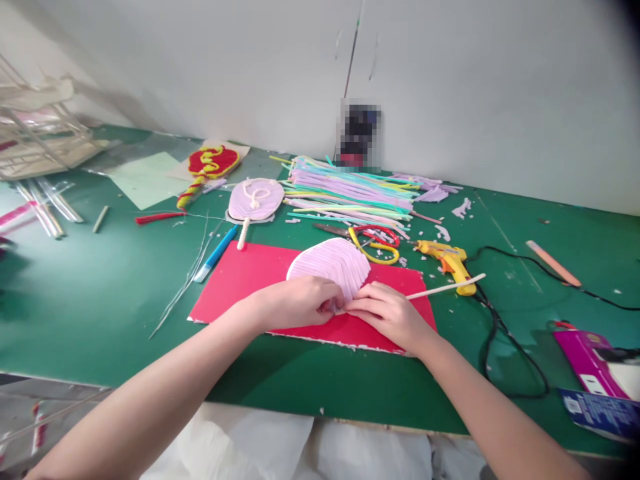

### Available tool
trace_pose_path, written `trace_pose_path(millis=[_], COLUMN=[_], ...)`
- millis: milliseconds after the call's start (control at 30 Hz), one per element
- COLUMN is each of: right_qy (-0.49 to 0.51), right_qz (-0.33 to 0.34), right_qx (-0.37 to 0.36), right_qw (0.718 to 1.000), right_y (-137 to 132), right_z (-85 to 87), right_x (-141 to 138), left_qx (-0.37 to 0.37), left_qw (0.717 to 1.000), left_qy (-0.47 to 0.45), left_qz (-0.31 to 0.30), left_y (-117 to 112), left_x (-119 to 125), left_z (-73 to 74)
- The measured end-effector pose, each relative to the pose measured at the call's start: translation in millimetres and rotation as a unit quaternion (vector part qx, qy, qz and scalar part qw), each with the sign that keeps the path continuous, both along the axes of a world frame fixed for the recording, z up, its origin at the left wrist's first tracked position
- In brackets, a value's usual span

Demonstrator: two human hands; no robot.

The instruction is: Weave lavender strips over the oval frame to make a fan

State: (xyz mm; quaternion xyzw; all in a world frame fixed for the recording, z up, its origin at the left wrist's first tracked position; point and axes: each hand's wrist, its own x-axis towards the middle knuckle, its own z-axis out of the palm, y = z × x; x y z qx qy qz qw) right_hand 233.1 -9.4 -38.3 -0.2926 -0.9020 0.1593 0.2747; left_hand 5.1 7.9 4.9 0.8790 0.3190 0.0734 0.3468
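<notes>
A lilac ridged fan panel (327, 259), apparently covered in rows of pipe cleaners, lies on a red board (240, 280). My left hand (307, 301) is at its lower edge, fingers curled in a pinch; the exact spot gripped is partly hidden. Close beside it, my right hand (387, 312) has its fingertips together at the same edge. A cream pipe cleaner (447, 287) sticks out to the right from beneath that hand, and its other end is hidden by my fingers.
Behind the board are scissors (375, 243), many pastel pipe cleaners (350, 187), a lilac fan (256, 200) and a red-and-yellow fan (213, 162). A yellow glue gun (450, 260) with a black cord lies right. A blue pen-like tool (217, 253) lies left.
</notes>
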Motion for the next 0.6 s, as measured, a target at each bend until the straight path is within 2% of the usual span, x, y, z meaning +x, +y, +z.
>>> trace_pose_path(millis=[600], right_qy=[-0.007], right_qz=[-0.004], right_qx=[0.003], right_qw=[1.000], right_y=[0.2], right_z=[3.4], right_x=[-1.7], left_qx=[0.006], left_qw=[1.000], left_qy=[-0.022], left_qz=[-0.008], left_y=[1.1], left_x=[-1.8], left_z=[-4.6])
